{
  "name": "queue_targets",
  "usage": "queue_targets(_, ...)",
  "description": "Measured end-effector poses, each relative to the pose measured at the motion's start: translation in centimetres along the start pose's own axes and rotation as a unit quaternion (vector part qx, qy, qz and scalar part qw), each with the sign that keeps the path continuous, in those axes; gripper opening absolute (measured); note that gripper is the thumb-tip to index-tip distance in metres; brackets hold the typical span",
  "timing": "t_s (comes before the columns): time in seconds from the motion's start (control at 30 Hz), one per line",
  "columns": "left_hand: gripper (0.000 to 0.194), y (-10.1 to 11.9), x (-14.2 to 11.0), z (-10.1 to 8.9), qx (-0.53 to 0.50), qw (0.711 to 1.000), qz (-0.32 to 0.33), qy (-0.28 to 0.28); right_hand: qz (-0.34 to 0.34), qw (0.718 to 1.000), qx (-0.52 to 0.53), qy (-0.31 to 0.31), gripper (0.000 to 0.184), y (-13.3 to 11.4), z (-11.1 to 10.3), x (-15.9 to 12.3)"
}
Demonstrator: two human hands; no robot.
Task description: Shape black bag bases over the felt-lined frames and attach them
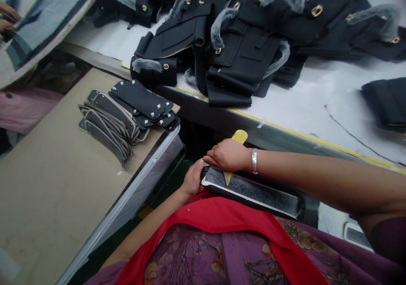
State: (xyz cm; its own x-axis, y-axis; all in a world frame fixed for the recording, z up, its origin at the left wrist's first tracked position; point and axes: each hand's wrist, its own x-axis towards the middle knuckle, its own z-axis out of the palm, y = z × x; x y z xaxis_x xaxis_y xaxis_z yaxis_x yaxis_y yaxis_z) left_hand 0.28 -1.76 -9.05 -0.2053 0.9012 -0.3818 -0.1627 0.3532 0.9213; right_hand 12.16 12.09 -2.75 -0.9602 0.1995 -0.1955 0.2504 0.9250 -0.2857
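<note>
My right hand (231, 154), with a silver bracelet at its wrist, is closed around a flat yellow tool (240, 136). The tool has a rounded upper end, and its pointed lower end lies over a black bag piece (253, 191). That piece is long and narrow, with a grey fuzzy panel and a white edge, and it rests against my red apron (218, 215). At its left end, my left hand (192, 178) grips the corner with the thumb near my right fingers. Just what the fingertips press on there is hidden.
To the left, a brown board table (63, 162) bears stacked dark curved panels (108, 124) and black panels with white tabs (139, 99). Across the white table (317, 103) lie several black bags (247, 56) with wrapped handles. Another person's hands (8, 18) show at upper left.
</note>
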Motion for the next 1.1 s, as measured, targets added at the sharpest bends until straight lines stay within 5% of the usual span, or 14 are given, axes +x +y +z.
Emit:
queue_targets(0.27, 0.038, 1.8, 0.5, 0.1, -0.040, 0.992, 0.024, -0.120, 0.119, 0.993, 0.006, -0.007, 0.059, -1.9, 0.6, -2.7)
queue_targets(0.53, 0.045, 1.2, 0.4, -1.0, -0.072, 0.986, 0.000, -0.150, 0.252, 0.966, -0.021, -0.061, 0.054, -3.6, -0.9, -6.5)
queue_targets(0.77, 0.044, 2.9, -1.1, -4.5, 0.022, 0.993, -0.034, -0.109, 0.450, 0.890, 0.072, 0.010, 0.061, -5.7, -3.1, -11.9)
queue_targets(0.93, 0.065, 4.3, -2.6, -3.7, -0.076, 0.970, -0.130, -0.192, 0.451, 0.842, 0.282, 0.087, 0.043, -8.9, -2.0, -14.1)
queue_targets(1.1, 0.073, 4.2, -2.0, -2.3, -0.144, 0.943, -0.159, -0.254, 0.392, 0.739, 0.523, 0.167, 0.038, -13.6, 0.6, -14.8)
